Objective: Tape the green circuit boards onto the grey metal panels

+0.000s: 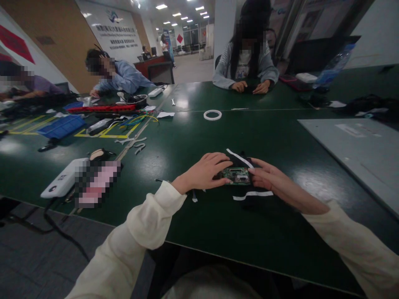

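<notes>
A green circuit board (238,176) lies between my hands over the dark green table. My left hand (209,170) grips its left side, thumb at the lower edge and fingers over the top. At the right edge, my right hand (264,175) holds the board between thumb and fingers. One white strip (239,158) slants just above the board, and another white strip (253,194) lies below it. Black material shows behind and under the board, its shape hard to make out. A small cable end (194,196) sticks out below my left wrist.
A white tape ring (212,115) lies ahead on the green table (187,145). To the left are a white power bank (64,178), a blue tray (61,126) and tangled cables. A grey board (352,145) covers the right side. A person (245,62) sits opposite.
</notes>
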`<control>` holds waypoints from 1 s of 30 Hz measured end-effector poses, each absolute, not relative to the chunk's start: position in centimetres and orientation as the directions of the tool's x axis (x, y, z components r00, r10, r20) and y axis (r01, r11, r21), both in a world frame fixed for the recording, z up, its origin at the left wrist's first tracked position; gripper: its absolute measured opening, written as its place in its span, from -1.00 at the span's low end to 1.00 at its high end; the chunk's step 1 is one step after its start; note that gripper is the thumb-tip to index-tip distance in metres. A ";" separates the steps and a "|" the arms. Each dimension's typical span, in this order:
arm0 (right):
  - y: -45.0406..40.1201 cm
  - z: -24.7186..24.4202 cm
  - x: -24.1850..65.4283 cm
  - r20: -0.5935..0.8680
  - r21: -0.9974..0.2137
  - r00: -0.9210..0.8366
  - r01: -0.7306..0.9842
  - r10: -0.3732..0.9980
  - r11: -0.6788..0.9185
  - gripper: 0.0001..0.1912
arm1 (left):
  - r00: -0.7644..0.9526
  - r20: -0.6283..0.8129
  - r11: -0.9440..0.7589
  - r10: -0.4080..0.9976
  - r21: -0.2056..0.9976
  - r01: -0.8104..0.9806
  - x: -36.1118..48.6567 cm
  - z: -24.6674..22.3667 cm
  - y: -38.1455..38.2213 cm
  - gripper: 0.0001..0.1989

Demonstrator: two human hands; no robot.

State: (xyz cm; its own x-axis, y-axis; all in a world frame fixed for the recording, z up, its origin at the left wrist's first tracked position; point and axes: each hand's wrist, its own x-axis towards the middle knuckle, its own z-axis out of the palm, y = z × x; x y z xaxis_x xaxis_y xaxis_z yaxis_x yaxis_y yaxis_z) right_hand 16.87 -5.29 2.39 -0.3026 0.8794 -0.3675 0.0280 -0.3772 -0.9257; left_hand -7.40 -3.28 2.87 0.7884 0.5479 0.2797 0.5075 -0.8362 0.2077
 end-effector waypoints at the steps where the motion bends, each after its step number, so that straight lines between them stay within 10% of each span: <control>1: -5.1 2.1 17.1 -0.357 -0.934 -0.256 0.089 0.898 -0.345 -0.32 | 0.801 0.251 -0.839 0.544 0.195 0.509 -7.4 2.6 -3.3 -0.52; 6: -4.3 1.0 18.4 -0.106 -0.892 -0.161 0.452 0.981 -0.022 -0.41 | 0.807 0.158 -0.821 0.569 0.164 0.547 -7.5 2.0 -3.1 -0.48; 15: -0.3 0.0 26.3 0.377 -0.306 0.009 0.945 0.926 0.115 -0.52 | 0.805 0.093 -0.806 0.586 0.162 0.569 -7.6 2.4 -3.5 -0.38; 20: 1.2 -2.1 32.0 0.322 -0.062 0.161 0.987 0.933 -0.149 -0.36 | 0.801 0.086 -0.802 0.592 0.162 0.575 -7.4 2.3 -3.4 -0.38; 30: 2.2 -3.5 34.4 0.230 -0.113 0.232 0.971 0.945 -0.211 -0.35 | 0.831 0.057 -0.831 0.553 0.105 0.546 -7.1 2.8 -3.4 -0.46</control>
State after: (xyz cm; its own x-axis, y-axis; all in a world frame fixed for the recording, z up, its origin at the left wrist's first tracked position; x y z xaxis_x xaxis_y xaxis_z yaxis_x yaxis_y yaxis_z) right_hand 34.42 2.22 -3.54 0.2318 0.9451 0.2304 0.9710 -0.2106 -0.1131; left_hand -7.09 -3.41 2.84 0.8310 0.5534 0.0572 0.5462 -0.8310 0.1049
